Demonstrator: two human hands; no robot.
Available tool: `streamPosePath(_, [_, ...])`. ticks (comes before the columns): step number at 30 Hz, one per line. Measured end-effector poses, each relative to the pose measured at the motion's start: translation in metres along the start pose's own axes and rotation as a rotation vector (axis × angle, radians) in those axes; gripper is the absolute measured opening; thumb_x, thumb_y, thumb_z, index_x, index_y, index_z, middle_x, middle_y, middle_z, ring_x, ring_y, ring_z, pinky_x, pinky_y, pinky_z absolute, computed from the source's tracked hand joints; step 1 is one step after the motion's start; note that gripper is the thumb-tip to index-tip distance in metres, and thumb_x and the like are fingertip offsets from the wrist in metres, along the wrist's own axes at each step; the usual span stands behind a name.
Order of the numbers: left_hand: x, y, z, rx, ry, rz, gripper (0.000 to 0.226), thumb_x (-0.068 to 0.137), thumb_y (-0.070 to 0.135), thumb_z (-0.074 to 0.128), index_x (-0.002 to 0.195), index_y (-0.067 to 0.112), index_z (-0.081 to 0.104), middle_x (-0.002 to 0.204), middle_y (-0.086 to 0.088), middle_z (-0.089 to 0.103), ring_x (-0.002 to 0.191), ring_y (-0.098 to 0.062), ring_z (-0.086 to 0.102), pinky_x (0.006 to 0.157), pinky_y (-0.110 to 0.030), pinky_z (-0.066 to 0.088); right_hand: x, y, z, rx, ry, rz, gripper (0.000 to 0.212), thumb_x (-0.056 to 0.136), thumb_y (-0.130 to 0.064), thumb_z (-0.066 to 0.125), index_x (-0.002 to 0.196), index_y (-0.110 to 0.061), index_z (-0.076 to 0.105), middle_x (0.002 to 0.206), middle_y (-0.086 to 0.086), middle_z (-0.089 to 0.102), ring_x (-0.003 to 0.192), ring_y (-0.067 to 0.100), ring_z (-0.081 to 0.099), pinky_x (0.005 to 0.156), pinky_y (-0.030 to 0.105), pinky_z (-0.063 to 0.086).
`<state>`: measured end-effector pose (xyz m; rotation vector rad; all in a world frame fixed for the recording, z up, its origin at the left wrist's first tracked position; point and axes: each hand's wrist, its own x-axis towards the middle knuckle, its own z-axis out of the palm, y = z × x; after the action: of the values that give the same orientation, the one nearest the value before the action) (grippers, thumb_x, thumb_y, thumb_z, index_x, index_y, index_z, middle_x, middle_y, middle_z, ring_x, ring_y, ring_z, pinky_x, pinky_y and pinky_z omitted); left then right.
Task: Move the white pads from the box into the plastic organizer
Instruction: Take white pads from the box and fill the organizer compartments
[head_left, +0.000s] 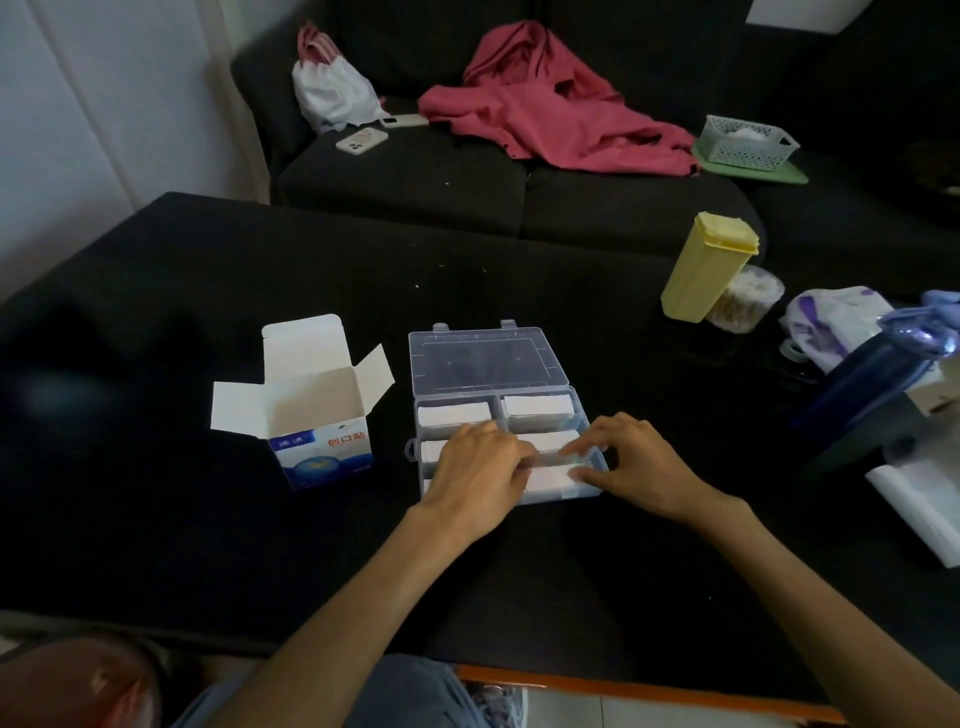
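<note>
Currently I see both hands seating white pads (551, 479) in the plastic organizer (582, 410) near compartment; left hand (480, 475) and right hand (631, 462) pinch them; box (317, 415) at nine o'clock looks emptied; next, I judge, release cleanly.

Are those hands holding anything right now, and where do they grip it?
Both the left hand and right hand rest on white pads in the plastic organizer; whether either really grips one cannot be told.

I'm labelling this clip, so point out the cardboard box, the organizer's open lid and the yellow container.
cardboard box (322, 452): head view, on its printed blue-and-white front face.
organizer's open lid (480, 361): head view, on the middle of the clear panel.
yellow container (704, 270): head view, on its side wall below the cap.
</note>
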<state>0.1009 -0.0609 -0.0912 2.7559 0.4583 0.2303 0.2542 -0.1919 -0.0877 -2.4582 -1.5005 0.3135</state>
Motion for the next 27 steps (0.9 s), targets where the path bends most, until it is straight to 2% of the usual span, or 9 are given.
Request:
streamPosePath(4, [-0.020,-0.007,-0.047,-0.117,0.132,-0.119,0.030,0.093,0.034,0.055,0.123,0.036,0.058,0.123,0.010,0.059,0.113,-0.007,0.051,0.096,-0.027,0.040,-0.003,-0.018,-0.036,0.130,0.051,0.000,0.019,0.085,-0.025,0.064,0.103,-0.025,0.067,0.093,-0.011,0.058,0.086,0.004,0.054,0.077,0.021,0.046])
streamPosePath(7, [-0.053,-0.036,-0.093,-0.153,0.351,-0.277,0.027,0.092,0.032,0.055,0.118,0.037,0.059,0.115,0.013,0.060,0.098,0.000,0.050,0.083,-0.022,0.041,-0.002,-0.052,-0.062,0.218,0.130,-0.063,0.017,0.087,-0.019,0.061,0.102,-0.020,0.068,0.095,-0.005,0.063,0.086,0.006,0.058,0.075,0.021,0.048])
streamPosePath(10, [-0.091,-0.076,-0.124,-0.142,0.555,-0.523,0.032,0.089,0.028,0.060,0.120,0.030,0.059,0.119,0.003,0.059,0.107,-0.012,0.053,0.084,-0.031,0.043,0.007,-0.104,-0.069,0.296,0.183,-0.165,0.017,0.088,-0.020,0.059,0.103,-0.022,0.067,0.092,-0.013,0.061,0.087,0.005,0.059,0.076,0.022,0.049])
streamPosePath(13, [-0.111,-0.119,-0.124,-0.189,0.563,-0.749,0.055,0.085,0.039,0.064,0.134,0.021,0.049,0.132,-0.007,0.053,0.121,-0.025,0.048,0.095,-0.041,0.042,0.026,-0.155,-0.054,0.264,0.206,-0.243,0.022,0.091,-0.023,0.056,0.111,-0.028,0.063,0.104,-0.016,0.058,0.101,0.000,0.052,0.085,0.017,0.040])
streamPosePath(16, [-0.113,-0.143,-0.116,-0.638,0.415,-0.969,0.102,0.061,0.080,0.058,0.140,0.018,0.040,0.140,-0.005,0.047,0.125,-0.026,0.048,0.100,-0.044,0.043,0.050,-0.195,-0.027,0.178,0.241,-0.209,0.029,0.092,-0.029,0.055,0.121,-0.028,0.056,0.127,-0.008,0.051,0.119,0.007,0.044,0.091,0.020,0.036])
streamPosePath(20, [-0.095,-0.142,-0.111,-1.058,0.221,-0.977,0.059,0.084,0.059,0.055,0.127,0.018,0.052,0.120,-0.003,0.054,0.105,-0.023,0.056,0.072,-0.034,0.055,0.087,-0.210,0.007,0.342,0.022,0.249,0.060,0.087,-0.050,0.054,0.133,-0.014,0.039,0.142,0.008,0.037,0.124,0.025,0.046,0.100,0.038,0.044])
streamPosePath(22, [-0.086,-0.141,-0.110,-1.128,0.146,-0.982,0.050,0.090,0.044,0.056,0.131,0.016,0.048,0.123,-0.008,0.054,0.098,-0.023,0.056,0.065,-0.032,0.056,0.093,-0.207,0.013,0.577,-0.112,0.364,0.049,0.092,-0.043,0.050,0.126,-0.009,0.045,0.134,0.013,0.050,0.116,0.028,0.054,0.095,0.040,0.049])
streamPosePath(24, [-0.083,-0.142,-0.108,-1.115,0.120,-0.922,0.040,0.094,0.037,0.053,0.128,0.016,0.051,0.122,-0.008,0.057,0.095,-0.020,0.057,0.066,-0.032,0.056,0.087,-0.205,0.013,0.778,-0.089,0.343,0.027,0.096,-0.028,0.047,0.115,-0.009,0.051,0.126,0.014,0.057,0.109,0.026,0.058,0.087,0.035,0.053])
streamPosePath(27, [-0.092,-0.140,-0.101,-0.949,0.313,-0.623,0.030,0.096,0.035,0.049,0.124,0.028,0.055,0.115,0.003,0.064,0.098,-0.010,0.061,0.083,-0.033,0.054,0.073,-0.200,0.014,0.907,0.102,0.164,0.027,0.095,-0.021,0.050,0.119,-0.010,0.053,0.121,0.011,0.058,0.107,0.023,0.057,0.086,0.034,0.055])
